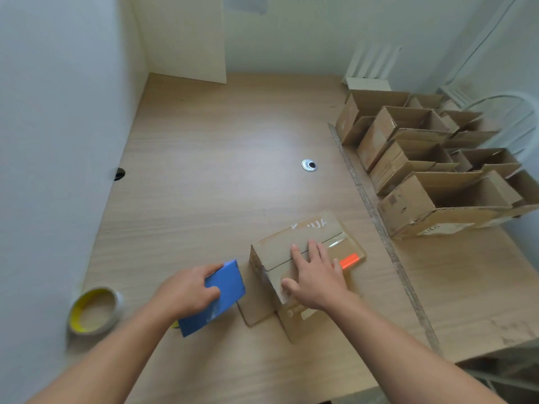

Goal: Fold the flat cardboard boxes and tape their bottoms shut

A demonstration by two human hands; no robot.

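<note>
Box: the box (280, 246) stood on the bench (218, 156) at 5 o'clock from the bench's middle, its closed flaps facing up. Clear tape shone along the seam toward its 2 o'clock end. An orange patch (348, 260) showed on the near flap. More flaps lay splayed on the bench at its 6 and 7 o'clock.
Right hand: the right hand (316, 277) lay flat on the box top. Its fingers were straight and spread across the seam, with the thumb at the near-left corner. It grasped nothing.
Left hand: the left hand (186, 293) was at 9 o'clock of the box and grasped a blue slab (226, 298). The thumb lay on its top face and the fingers curled over its far edge.
Slab: it was just beside the box; whether the two touched could not be told.
Tape roll: the roll (93, 310), yellow-cored, lay flat at 9 o'clock of the left hand, near the wall.
Open boxes: a cluster (423, 170) stood at 2 o'clock of the box with their openings up.
Strip: a metal strip (379, 223) ran between the box and the cluster.
Grommet: a grommet (309, 165) sat at 12 o'clock of the box, well apart from it.
Router: a white router (370, 68) stood at 12 o'clock of the cluster, against the back wall.
</note>
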